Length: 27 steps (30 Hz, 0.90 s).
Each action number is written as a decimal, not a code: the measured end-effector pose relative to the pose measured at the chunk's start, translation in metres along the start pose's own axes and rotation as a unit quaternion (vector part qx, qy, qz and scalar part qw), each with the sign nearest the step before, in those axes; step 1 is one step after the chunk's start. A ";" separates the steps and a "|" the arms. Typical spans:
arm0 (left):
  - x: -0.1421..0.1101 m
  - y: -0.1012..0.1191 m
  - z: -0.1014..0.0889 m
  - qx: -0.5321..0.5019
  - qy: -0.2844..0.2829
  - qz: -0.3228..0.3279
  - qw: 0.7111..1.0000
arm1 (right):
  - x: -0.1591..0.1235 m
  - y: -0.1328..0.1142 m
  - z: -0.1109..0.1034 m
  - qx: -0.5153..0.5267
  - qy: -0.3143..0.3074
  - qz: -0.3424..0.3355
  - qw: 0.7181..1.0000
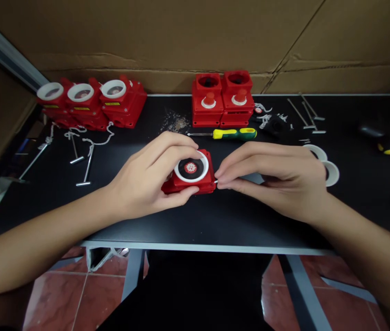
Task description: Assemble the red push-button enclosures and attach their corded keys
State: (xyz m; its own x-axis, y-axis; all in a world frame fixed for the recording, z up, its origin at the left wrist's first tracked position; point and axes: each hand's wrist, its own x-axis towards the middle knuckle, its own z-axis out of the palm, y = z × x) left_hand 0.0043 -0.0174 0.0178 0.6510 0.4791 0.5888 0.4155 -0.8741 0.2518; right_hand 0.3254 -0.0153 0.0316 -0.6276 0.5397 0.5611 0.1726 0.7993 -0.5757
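Observation:
In the middle of the black table lies a red box with a white ring around a black disc and a red-and-white centre. My left hand is closed around its left side, fingers over the ring and thumb along the near edge. At the box's right side, my right hand pinches something small, pale and thin, its tip touching or close to the box's edge; its kind is too small to make out. Just beyond the box lies a yellow and green screwdriver, pointing left.
Several red boxes with white rings stand back left, with small metal hammers on strings. Two red boxes with knobs stand at the back. Right of them are loose metal hammers and white rings. A cardboard wall closes the back.

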 end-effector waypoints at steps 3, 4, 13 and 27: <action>0.001 0.000 0.000 0.002 -0.004 -0.007 1.000 | 0.000 -0.001 -0.001 -0.002 -0.009 0.015 1.000; 0.001 0.001 0.000 0.001 -0.007 -0.010 1.000 | 0.000 -0.002 -0.001 -0.003 -0.014 0.017 1.000; 0.001 0.004 -0.002 -0.017 -0.017 -0.032 0.999 | 0.000 -0.001 0.001 0.003 -0.016 0.029 0.999; 0.001 0.002 -0.004 -0.006 -0.031 -0.026 0.999 | -0.001 0.002 0.003 -0.024 -0.032 -0.010 0.999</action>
State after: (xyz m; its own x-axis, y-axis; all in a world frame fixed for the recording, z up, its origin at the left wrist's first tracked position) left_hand 0.0034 -0.0185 0.0219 0.6671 0.5269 0.5266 0.4419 -0.8490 0.2897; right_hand 0.3237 -0.0149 0.0277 -0.6780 0.5065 0.5327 0.1938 0.8223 -0.5351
